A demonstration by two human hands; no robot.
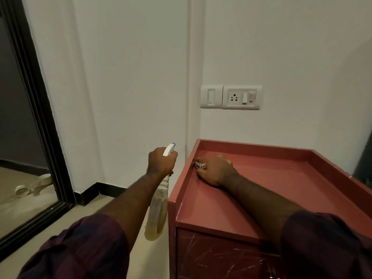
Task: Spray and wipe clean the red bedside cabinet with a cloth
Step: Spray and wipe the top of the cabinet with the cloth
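Note:
The red bedside cabinet point(271, 178) stands in the corner at the right, its top ringed by a low raised rim. My right hand point(216, 171) lies on the top near the back left corner, fingers curled over a small patterned cloth point(202, 165) pressed against the left rim. Only a bit of the cloth shows. My left hand point(162, 161) grips the neck of a spray bottle point(158, 210) with a white nozzle, held in the air left of the cabinet. The bottle hangs down and holds yellowish liquid.
A white wall with a socket and switch plate point(231, 97) rises behind the cabinet. A tall black-framed mirror point(38, 117) leans at the left. Beige floor point(112, 204) with a black skirting lies between mirror and cabinet. The cabinet front point(221, 256) shows pale scratches.

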